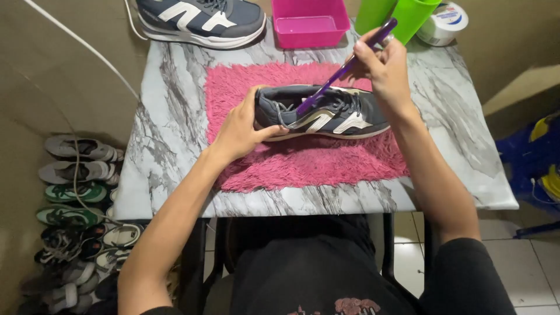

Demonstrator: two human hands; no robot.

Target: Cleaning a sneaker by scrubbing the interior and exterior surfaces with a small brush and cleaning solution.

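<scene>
- The table (169, 146), marble-patterned, is seen from above; everything worked on rests on it.
- A pink mat (326, 166), shaggy and soft, is laid across the middle of the table. Some cushioning and grip under the shoe is judged likely from it.
- The shoe (344, 119), a grey trainer with white stripes, lies on the mat on its side, toe to the right and heel to the left. It is judged light, with a soft, yielding upper and a stiffer sole; the heel and sole edge are judged the firmest places to take hold, while the laces are loose and would give nothing to pull against.
- A 2nd shoe (201, 20) of the same kind sits at the far edge of the table, well apart from the 1st.
- A pink tub (309, 26) stands beyond the mat, with 2 green cups (402, 14) and a roll of tape (446, 23) to its right.
- The left hand (242, 128) is wrapped around the heel end of the shoe, thumb along the sole edge, holding it steady.
- The right hand (385, 67) is closed in a pinch around the upper part of a purple brush (344, 70), fingers curled tight.
- The brush is judged thin, stiff and light; its lower end touches the shoe near the laces. Its bristles cannot be made out.
- Other shoes (79, 204) are lined up on the floor to the left.
</scene>
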